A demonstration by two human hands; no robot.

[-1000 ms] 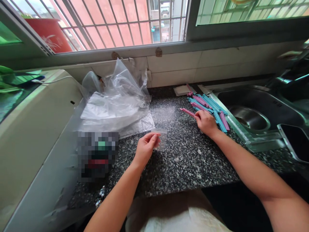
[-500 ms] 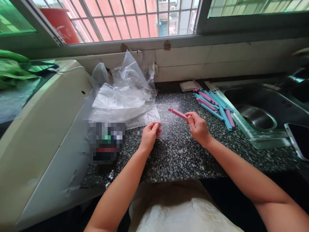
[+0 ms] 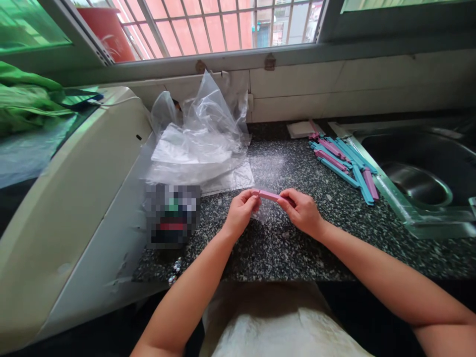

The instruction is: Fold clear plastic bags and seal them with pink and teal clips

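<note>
My right hand (image 3: 304, 212) is closed round one end of a pink bag sealing clip (image 3: 269, 195). The clip's other end reaches the fingertips of my left hand (image 3: 241, 210). Those fingers pinch a small clear plastic bag (image 3: 261, 215), which hangs just below the clip. How far the clip sits over the bag's edge is hidden by my fingers. On the counter to the right lies a loose pile of blue and pink sealing clips (image 3: 344, 163).
Crumpled clear plastic bags (image 3: 201, 144) lie at the back left, with a blurred-out dark item (image 3: 173, 218) in front of them. A white appliance (image 3: 100, 163) borders the left side. At the right, a steel sink (image 3: 416, 168) is set into the speckled counter (image 3: 297, 258).
My right hand has brought the pink clip left and down to my left hand, so its tip now meets the left fingers by the bag. The camera view has shifted slightly right.
</note>
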